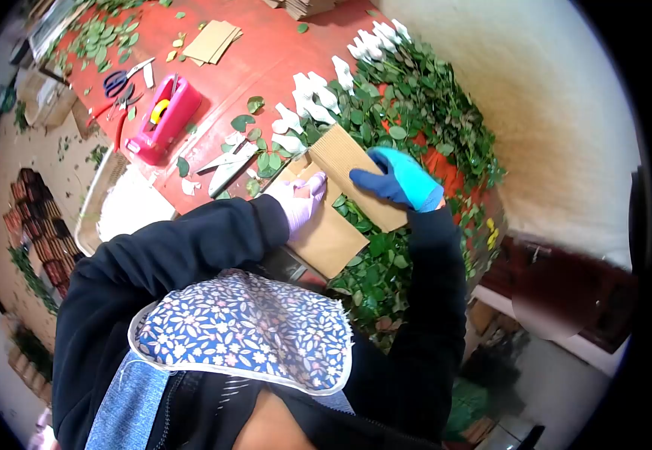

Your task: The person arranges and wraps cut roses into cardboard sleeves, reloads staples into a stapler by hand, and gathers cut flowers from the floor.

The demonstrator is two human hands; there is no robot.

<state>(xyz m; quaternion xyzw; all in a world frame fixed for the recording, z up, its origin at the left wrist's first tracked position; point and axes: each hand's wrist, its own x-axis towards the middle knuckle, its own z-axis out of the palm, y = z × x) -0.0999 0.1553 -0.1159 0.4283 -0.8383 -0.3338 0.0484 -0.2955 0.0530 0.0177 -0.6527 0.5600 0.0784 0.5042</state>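
A piece of brown corrugated cardboard (345, 159) is bent open in front of me, with green leafy stems (352, 214) showing between its two panels. My left hand (301, 201), in a thin lilac glove, closes its fingers on the near panel's upper edge. The far panel is gripped by my right hand (401, 178), which wears a blue and turquoise glove, its thumb and fingers on the panel's right side. Whatever lies under the cardboard is hidden. Past the cardboard, several white-wrapped flower heads (315, 96) on leafy stems (423, 97) lie in a row.
On the red table (258, 45) stand a pink tape dispenser (167, 124) and scissors (228, 161). Farther back lie dark-handled scissors (120, 81), pruning shears (125, 99), cardboard pieces (212, 41) and loose leaves. A white-lined basket (135, 202) is left of the table. A wall (566, 112) rises at right.
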